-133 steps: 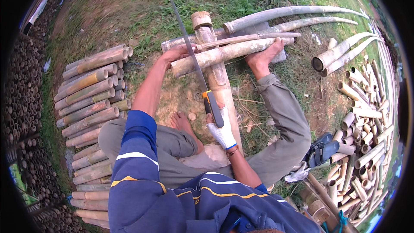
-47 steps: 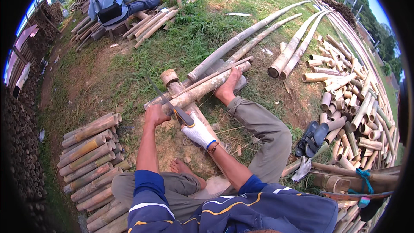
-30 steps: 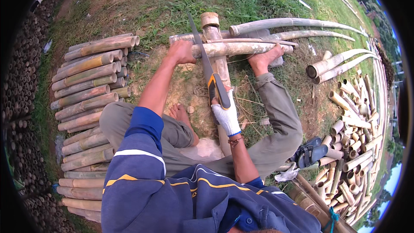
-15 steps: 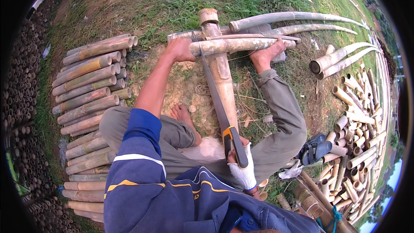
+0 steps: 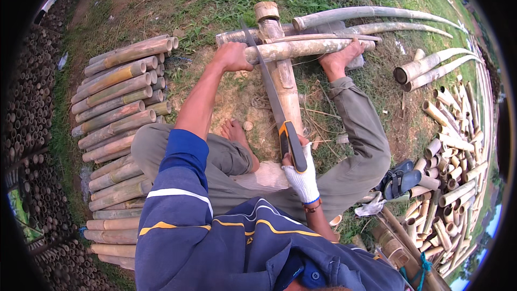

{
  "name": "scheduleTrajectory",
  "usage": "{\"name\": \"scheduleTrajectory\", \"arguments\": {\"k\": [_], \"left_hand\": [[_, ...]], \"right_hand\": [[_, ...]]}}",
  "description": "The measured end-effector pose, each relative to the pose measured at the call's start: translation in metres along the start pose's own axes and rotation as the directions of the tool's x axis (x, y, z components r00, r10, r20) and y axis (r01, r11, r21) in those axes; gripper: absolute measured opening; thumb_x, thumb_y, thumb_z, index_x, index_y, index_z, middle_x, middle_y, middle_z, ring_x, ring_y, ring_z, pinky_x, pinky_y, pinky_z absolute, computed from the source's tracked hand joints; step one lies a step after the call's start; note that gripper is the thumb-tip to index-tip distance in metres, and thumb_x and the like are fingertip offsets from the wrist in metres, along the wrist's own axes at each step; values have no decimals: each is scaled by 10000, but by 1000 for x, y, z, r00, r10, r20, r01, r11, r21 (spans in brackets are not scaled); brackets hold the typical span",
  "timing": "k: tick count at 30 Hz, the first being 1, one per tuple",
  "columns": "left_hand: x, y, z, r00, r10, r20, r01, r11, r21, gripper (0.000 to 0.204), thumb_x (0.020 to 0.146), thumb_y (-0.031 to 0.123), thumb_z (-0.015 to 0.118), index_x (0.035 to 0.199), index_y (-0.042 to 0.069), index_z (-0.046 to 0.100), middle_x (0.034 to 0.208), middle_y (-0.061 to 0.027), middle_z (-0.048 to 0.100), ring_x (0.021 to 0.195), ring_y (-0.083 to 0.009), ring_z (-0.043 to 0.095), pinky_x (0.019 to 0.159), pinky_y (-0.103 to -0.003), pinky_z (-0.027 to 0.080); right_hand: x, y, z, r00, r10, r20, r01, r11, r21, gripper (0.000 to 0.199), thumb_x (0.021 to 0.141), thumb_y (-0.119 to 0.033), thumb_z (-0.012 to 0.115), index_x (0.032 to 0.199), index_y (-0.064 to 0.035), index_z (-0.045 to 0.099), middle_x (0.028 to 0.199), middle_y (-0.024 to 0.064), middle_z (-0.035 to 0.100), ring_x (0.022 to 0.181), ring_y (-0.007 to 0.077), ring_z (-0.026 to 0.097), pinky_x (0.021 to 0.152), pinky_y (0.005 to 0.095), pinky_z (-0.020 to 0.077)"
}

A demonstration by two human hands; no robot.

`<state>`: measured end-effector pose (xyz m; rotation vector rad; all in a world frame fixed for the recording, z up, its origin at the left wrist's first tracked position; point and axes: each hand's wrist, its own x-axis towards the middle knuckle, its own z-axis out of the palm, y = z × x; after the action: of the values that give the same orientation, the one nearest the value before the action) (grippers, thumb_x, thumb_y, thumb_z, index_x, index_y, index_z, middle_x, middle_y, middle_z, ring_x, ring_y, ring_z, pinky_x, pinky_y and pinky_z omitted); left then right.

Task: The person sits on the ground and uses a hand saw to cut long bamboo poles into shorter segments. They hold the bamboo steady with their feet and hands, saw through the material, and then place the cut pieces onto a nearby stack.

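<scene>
A mottled bamboo pole (image 5: 301, 48) lies crosswise over an upright-running bamboo support (image 5: 281, 78). My bare left hand (image 5: 235, 56) is wrapped round the pole's left end. In my right hand (image 5: 299, 171), which wears a white fingerless-looking glove, is the black and orange handle of a hand saw (image 5: 273, 92). The blade crosses the pole just right of my left hand, its tip reaching beyond the pole. My bare foot (image 5: 342, 60) presses on the pole's right part, beside a thin bamboo strip (image 5: 328, 37). Whether the blade sits in a cut cannot be made out.
Cut bamboo lengths (image 5: 116, 97) are stacked at the left. A heap of short bamboo pieces (image 5: 452, 156) lies at the right, near dark sandals (image 5: 398, 179). Long poles (image 5: 377, 13) stretch away at the far right. My other bare foot (image 5: 237, 136) rests on the ground.
My right hand has pushed the saw forward and up, so more blade now sticks out past the pole. My left hand keeps its hold; the whole view has shifted slightly.
</scene>
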<state>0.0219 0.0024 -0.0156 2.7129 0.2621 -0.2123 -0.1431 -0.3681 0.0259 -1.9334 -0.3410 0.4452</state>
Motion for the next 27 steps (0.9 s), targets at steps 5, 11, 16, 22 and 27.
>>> {"name": "scheduleTrajectory", "arguments": {"k": [5,11,16,22,27], "left_hand": [[5,-5,3,1000,-10,5,10,1000,-16,648,629,418,856,1131,16,783,1119,-248,785,1078,-401,754,1002,-468,593],[0,2,0,999,-32,-26,33,999,11,732,625,452,860,1175,-20,765,1092,-270,780,1056,-407,753,980,-473,590],[9,-3,-6,1000,10,23,-10,1000,11,716,635,452,845,1169,-19,765,1075,-268,782,1037,-407,754,970,-466,588],[13,-10,1,994,-16,112,22,998,-52,688,628,447,832,1126,-24,762,1105,-277,777,1026,-414,753,969,-472,588],[7,-5,3,1000,-13,22,13,1000,0,690,624,430,846,1141,-22,772,1092,-264,783,1022,-409,757,974,-468,599]], "right_hand": [[-42,-9,-38,997,49,66,-53,996,65,608,873,50,530,1473,5,444,1349,165,564,1262,240,588,1135,356,428],[181,9,55,994,-113,1,112,982,152,517,910,-18,688,1397,-28,516,1086,92,651,935,175,627,850,330,540],[106,8,32,962,-262,-72,267,961,68,598,900,-1,664,1469,-31,481,1183,99,622,977,178,621,912,312,527],[-65,4,-37,999,-3,33,3,1000,-23,627,868,66,576,1479,-32,471,1273,132,591,1097,203,614,1010,308,494],[85,-1,31,976,-206,-76,208,978,17,662,867,52,667,1493,-53,479,1095,56,591,874,127,575,836,282,520]]}}
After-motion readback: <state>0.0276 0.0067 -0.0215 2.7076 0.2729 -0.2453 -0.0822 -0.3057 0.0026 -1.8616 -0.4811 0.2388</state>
